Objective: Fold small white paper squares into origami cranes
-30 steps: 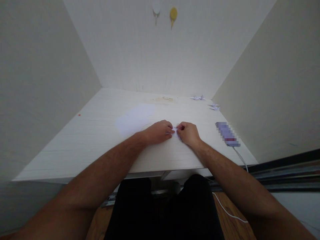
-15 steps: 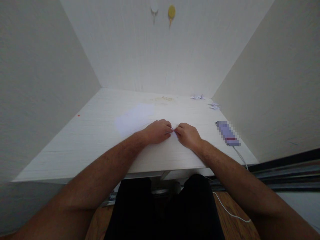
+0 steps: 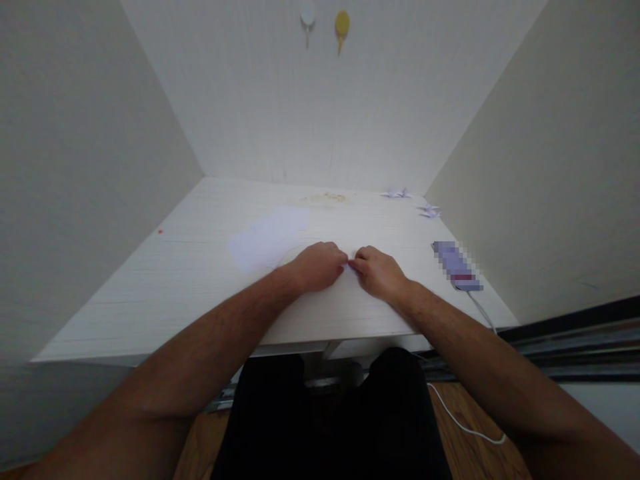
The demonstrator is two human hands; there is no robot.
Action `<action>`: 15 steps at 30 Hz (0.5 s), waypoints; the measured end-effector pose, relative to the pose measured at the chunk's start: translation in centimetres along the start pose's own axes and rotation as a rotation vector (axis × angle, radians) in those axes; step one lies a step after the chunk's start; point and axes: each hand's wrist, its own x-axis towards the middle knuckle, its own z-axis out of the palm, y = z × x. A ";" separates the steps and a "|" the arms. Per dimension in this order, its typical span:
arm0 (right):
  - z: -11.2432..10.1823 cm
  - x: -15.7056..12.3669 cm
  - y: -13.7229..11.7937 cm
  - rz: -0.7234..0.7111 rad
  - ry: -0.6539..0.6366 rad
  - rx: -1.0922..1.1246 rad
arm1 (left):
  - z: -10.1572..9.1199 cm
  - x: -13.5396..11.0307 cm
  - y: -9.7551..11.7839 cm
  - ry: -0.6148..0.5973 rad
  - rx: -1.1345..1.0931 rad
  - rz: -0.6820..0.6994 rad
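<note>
Over the middle of the white desk [image 3: 320, 320], my left hand [image 3: 323, 265] and my right hand [image 3: 377, 272] meet at the fingertips. Both are closed in a pinch on a small piece of folded white paper [image 3: 346, 265], of which only a sliver shows between them. Its exact shape is hidden by my fingers. Left of my left hand, flat white paper sheets [image 3: 265, 237] lie on the desk. Several small folded paper cranes [image 3: 429, 212] rest at the back right, some by the side wall and some by the back wall.
A phone [image 3: 456, 265], blurred out, lies at the desk's right with a white cable [image 3: 483, 310] running off the edge. A white hook [image 3: 307, 17] and a yellow hook [image 3: 342, 23] are on the back wall. A tiny red spot [image 3: 161, 232] is at the left.
My left fingers have curled in closer and rolled over toward the right hand, hiding more of the small paper. My right hand stays almost in place.
</note>
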 end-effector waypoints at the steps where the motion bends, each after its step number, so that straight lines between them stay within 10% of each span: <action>1: 0.0 -0.1 0.0 -0.011 0.010 0.012 | 0.0 0.0 0.1 0.000 0.022 0.011; 15: -0.3 -1.2 -0.5 -0.090 0.002 -0.014 | 1.0 0.0 1.2 0.018 0.180 0.039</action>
